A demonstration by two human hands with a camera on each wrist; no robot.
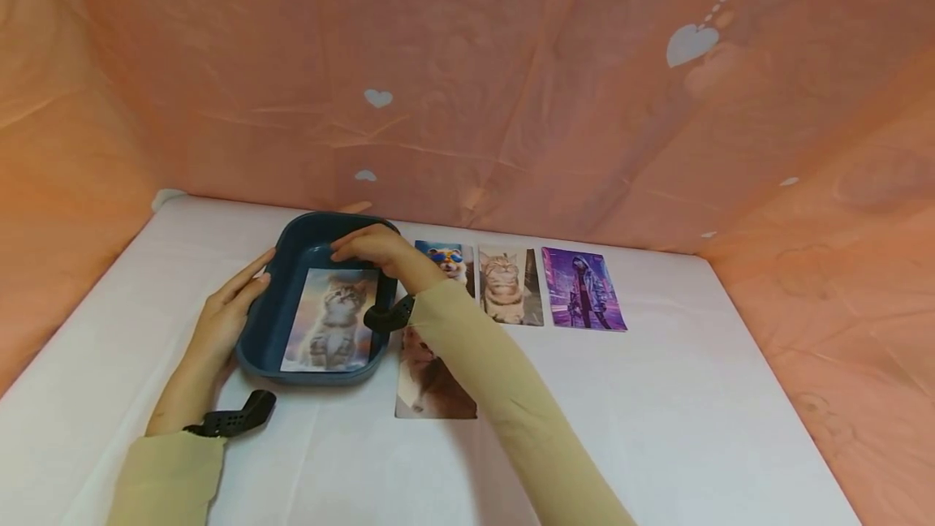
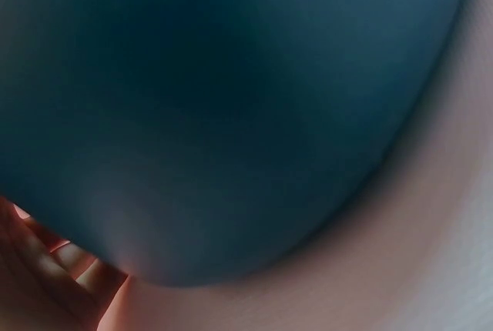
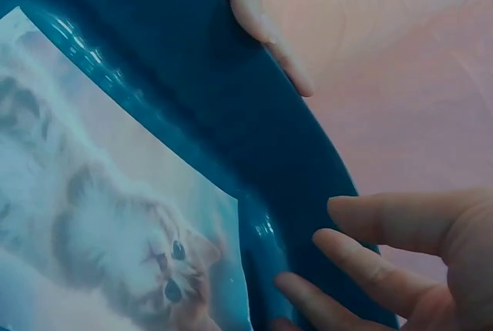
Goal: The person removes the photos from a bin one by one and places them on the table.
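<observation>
A dark blue plastic bin stands at the left of the white table. Inside it, a picture card of a kitten lies face up on the bottom. My left hand rests against the bin's left wall, its fingers fairly straight along the outside near the rim. Over the far right part of the bin is my right hand, with nothing in it. Its fingers are spread and slightly bent, past the kitten card's far edge. In the left wrist view the bin's outer wall hides most of the left hand's fingers.
Right of the bin lie a card of a dog in sunglasses, a sleeping cat card and a purple card of a hooded figure. Nearer is another animal card, partly under the right sleeve. Pink cloth hangs behind the table.
</observation>
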